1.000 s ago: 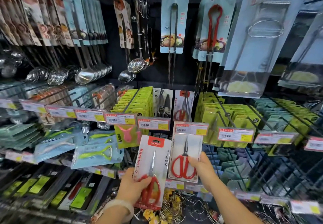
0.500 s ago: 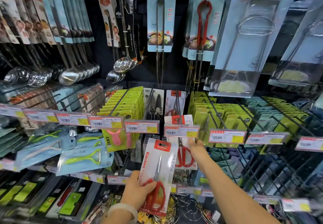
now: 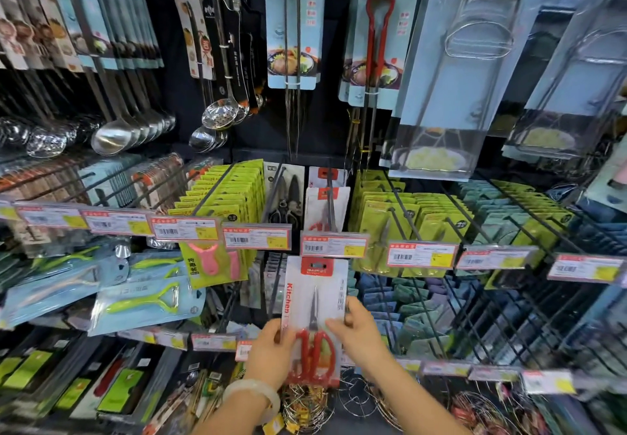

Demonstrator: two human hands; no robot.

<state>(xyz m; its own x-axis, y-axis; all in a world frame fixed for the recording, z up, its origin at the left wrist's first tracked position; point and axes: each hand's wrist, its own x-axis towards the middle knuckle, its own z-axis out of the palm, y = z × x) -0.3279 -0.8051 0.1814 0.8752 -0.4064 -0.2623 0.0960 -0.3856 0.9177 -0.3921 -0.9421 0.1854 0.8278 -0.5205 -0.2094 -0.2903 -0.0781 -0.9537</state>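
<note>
At a shop's kitchenware rack, my left hand [image 3: 271, 349] and right hand [image 3: 363, 339] hold a kitchen scissors pack [image 3: 315, 302] upright between them, just below a price tag [image 3: 334, 244]. The left fingers curl round the card's lower left edge, and the right fingers [image 3: 351, 305] pinch its right edge. Matching packs [image 3: 327, 204] hang on the hook behind the tag. A pale bangle [image 3: 252, 390] circles the left wrist.

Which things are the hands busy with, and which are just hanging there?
In use: left hand, right hand, red scissors pack they both hold.
Just hanging: ladles, green peeler, red tongs, black shears, price tags.
</note>
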